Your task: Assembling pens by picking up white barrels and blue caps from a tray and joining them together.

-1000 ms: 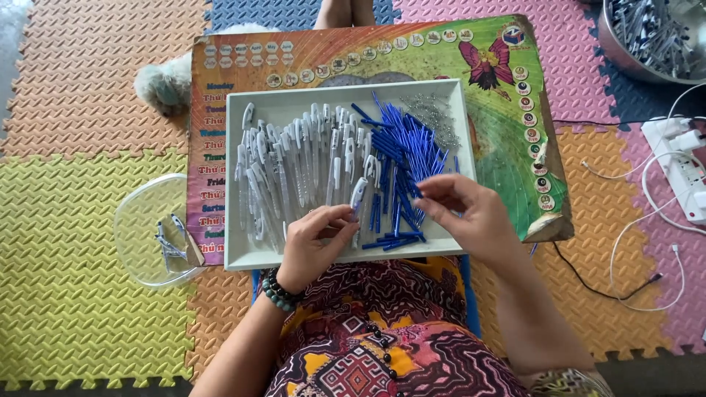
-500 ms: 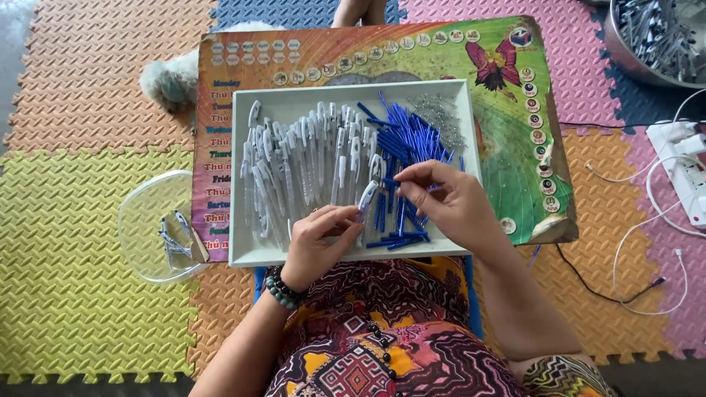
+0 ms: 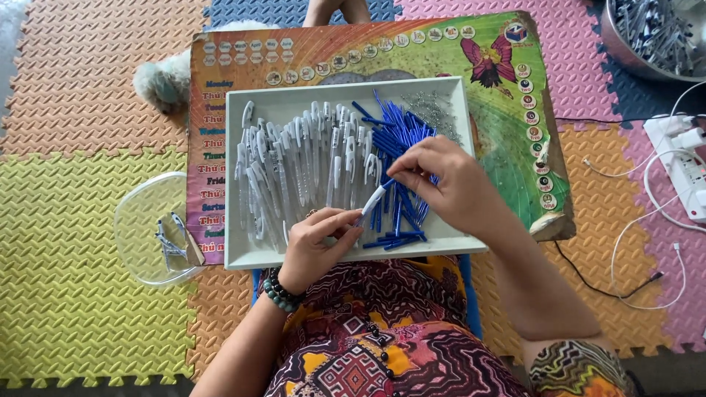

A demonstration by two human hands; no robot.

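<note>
A white rectangular tray (image 3: 243, 254) rests on a colourful low table (image 3: 507, 125). Inside it lie several white pen barrels (image 3: 294, 165) on the left, a heap of blue refills (image 3: 393, 136) in the middle and small metal springs (image 3: 434, 110) at the far right. My left hand (image 3: 312, 246) pinches the lower end of a white pen barrel (image 3: 370, 203) at the tray's near edge. My right hand (image 3: 448, 184) grips the upper end of that same pen with thumb and fingers, just over the blue refills.
A clear plastic bowl (image 3: 143, 213) with a few finished pens sits on the foam floor mat at the left. A metal basin (image 3: 658, 37) of parts stands at the top right. A white power strip (image 3: 684, 158) and cables lie at the right. A small fluffy white dog (image 3: 165, 81) lies behind the table's far left corner.
My right hand has lifted from the blue refills up to the pen held by my left hand, and both hands now meet on it.
</note>
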